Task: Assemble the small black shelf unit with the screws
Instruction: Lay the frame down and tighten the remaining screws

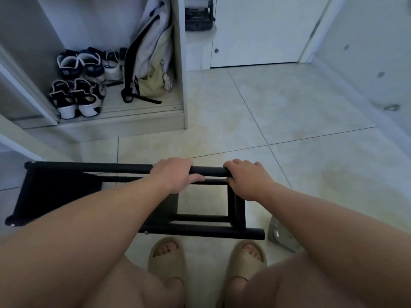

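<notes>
Both your hands are clamped on the shelf unit [55,194], side by side but not touching; your left hand [175,175] wraps over the top bar [209,170] with the thumb tucked underneath; your right hand [249,182] grips the same bar near its right end, fingers curled over the far side. The unit stands on the tiled floor [278,121] right in front of your feet, its long bars running left to right; a black panel fills its left part, while the right part is open frame with floor showing through. A small silvery screw head [146,232] shows on the near bar. Your tan slippers [168,261] sit just behind the unit; a grey packet [281,237] lies on the floor beside its right end. Further back on the left, an open cupboard [180,85] holds shoes [77,85] and a pale backpack [151,63].
</notes>
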`<state>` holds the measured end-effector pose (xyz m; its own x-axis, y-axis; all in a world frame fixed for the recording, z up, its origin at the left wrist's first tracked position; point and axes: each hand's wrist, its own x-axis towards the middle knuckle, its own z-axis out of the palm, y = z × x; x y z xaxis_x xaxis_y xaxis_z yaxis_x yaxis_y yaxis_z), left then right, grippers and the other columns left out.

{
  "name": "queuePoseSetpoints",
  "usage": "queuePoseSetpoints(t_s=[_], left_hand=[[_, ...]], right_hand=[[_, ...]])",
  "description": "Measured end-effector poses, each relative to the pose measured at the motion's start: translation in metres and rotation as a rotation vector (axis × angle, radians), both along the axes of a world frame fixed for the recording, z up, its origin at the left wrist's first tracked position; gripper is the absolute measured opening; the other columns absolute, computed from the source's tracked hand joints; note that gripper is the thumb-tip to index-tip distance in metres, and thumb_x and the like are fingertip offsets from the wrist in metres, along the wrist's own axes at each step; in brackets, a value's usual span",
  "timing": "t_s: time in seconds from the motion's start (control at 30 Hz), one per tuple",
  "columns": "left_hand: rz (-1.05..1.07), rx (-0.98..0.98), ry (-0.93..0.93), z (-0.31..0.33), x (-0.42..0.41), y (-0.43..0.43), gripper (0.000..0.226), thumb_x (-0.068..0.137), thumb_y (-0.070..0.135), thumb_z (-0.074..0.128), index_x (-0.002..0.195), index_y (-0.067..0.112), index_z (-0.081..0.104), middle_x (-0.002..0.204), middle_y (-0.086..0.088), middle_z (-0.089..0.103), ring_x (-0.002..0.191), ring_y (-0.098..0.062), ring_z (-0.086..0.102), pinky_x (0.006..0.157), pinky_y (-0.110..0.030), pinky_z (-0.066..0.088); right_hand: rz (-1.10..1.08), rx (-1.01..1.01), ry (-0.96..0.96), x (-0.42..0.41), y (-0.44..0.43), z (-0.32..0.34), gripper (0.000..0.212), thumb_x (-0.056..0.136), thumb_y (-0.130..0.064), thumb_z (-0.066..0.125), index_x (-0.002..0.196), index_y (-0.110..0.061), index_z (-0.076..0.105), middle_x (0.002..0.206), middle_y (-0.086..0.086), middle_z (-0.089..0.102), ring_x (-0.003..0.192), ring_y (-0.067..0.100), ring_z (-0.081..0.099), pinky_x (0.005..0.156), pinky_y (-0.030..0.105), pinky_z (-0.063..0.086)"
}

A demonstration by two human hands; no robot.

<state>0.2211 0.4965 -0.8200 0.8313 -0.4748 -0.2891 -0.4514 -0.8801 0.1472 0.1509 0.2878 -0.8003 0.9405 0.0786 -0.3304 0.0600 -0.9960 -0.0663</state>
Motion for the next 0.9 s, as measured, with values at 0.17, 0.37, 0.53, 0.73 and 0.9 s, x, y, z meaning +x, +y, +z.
queuePoseSetpoints(t_s=[0.17, 0.37, 0.53, 0.73, 0.9], left_hand=[[0.079, -0.021, 0.083, -0.01, -0.007, -0.002, 0.048, 0.091, 0.074, 0.043, 0.088, 0.026, 0.046, 0.089, 0.003, 0.055, 0.087, -0.024, 0.053, 0.072, -0.038, 0.039], [0.125, -0.007, 0.105, -0.029, 0.013, -0.001, 0.049, 0.094, 0.07, 0.042, 0.087, 0.022, 0.046, 0.088, 0.002, 0.054, 0.086, -0.025, 0.054, 0.07, -0.036, 0.039], [0.138, 0.015, -0.025, -0.039, 0.039, 0.003, 0.045, 0.098, 0.064, 0.042, 0.093, 0.019, 0.043, 0.089, 0.0, 0.053, 0.084, -0.026, 0.048, 0.073, -0.038, 0.035], [0.194, 0.0, -0.117, -0.05, 0.057, 0.003, 0.031, 0.102, 0.051, 0.04, 0.103, 0.021, 0.047, 0.105, -0.003, 0.058, 0.1, -0.028, 0.054, 0.08, -0.041, 0.034], [0.241, 0.031, -0.07, -0.045, 0.057, 0.001, 0.033, 0.103, 0.042, 0.041, 0.126, 0.02, 0.049, 0.127, -0.006, 0.056, 0.117, -0.03, 0.05, 0.098, -0.044, 0.037]], right_hand=[[-0.101, 0.036, 0.004, 0.0, -0.004, -0.005, 0.033, 0.103, -0.037, 0.045, 0.133, -0.023, 0.049, 0.13, 0.0, 0.055, 0.123, 0.026, 0.047, 0.099, 0.043, 0.036], [-0.063, 0.121, 0.005, 0.017, -0.003, -0.028, 0.065, 0.1, -0.033, 0.052, 0.156, -0.018, 0.024, 0.162, 0.003, 0.025, 0.153, 0.025, 0.012, 0.12, 0.043, 0.026], [-0.039, 0.157, -0.045, 0.043, -0.002, -0.05, 0.077, 0.101, -0.034, 0.052, 0.161, -0.015, 0.007, 0.169, 0.005, 0.004, 0.156, 0.027, -0.005, 0.126, 0.044, 0.011], [-0.046, 0.185, -0.065, 0.064, -0.005, -0.064, 0.079, 0.103, -0.043, 0.047, 0.162, -0.017, 0.002, 0.17, 0.0, -0.005, 0.156, 0.022, -0.009, 0.126, 0.047, 0.011], [-0.088, 0.168, 0.029, 0.061, -0.016, -0.062, 0.077, 0.103, -0.055, 0.039, 0.163, -0.023, 0.002, 0.169, -0.009, -0.012, 0.156, 0.013, -0.01, 0.125, 0.052, 0.012]])
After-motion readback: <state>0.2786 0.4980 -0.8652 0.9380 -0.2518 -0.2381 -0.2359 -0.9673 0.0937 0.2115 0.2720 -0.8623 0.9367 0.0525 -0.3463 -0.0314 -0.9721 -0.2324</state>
